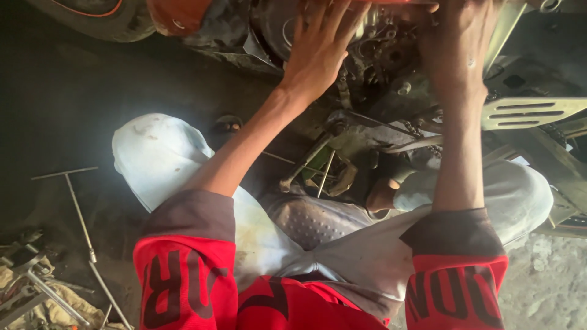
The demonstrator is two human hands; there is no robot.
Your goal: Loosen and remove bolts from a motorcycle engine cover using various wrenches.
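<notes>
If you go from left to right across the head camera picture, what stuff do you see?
Pile of tools on a rag → T-handle wrench on the floor → left knee in pale trousers → left hand on the engine → right hand → slotted metal footplate.

Repair shop: engine (379, 55), floor tools (36, 287)

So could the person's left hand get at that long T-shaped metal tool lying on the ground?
Probably yes. The T-handle tool lies in the open on the dark floor on the person's left side, with nothing on top of it. The left hand is up on the engine now, so it would have to let go and swing down past the knee.
</notes>
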